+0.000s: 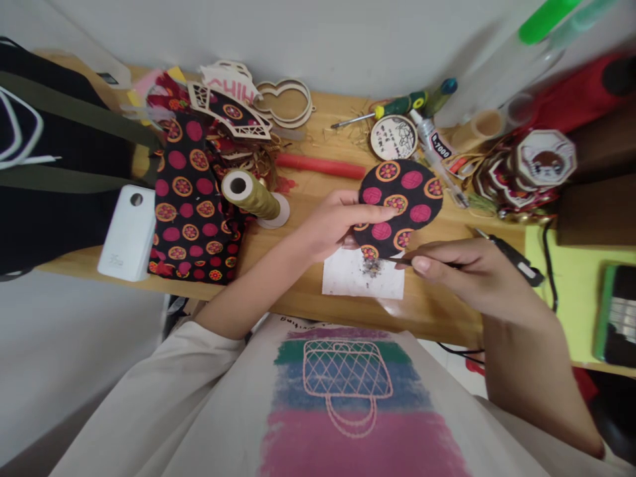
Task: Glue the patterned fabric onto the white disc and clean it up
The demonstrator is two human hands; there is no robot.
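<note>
A rounded black piece (420, 192) covered with pink and orange flower circles is tilted up over the table. My left hand (342, 222) grips it by its left side, fingers behind and thumb across its front. At its lower edge, my right hand (447, 268) is closed around a thin dark pointed tool (403, 260), whose exact kind I cannot make out. The tool's tip points left, at or very close to the edge. Below both lies a white paper (342, 278) with dark crumbs and smudges on it.
To the left are folded patterned cloth (183, 199), a spool of gold thread (261, 202) and a white power bank (128, 232). Behind lie a red stick (320, 165), a screwdriver (362, 119) and a glue tube (431, 136). A black-handled tool (514, 258) rests at right.
</note>
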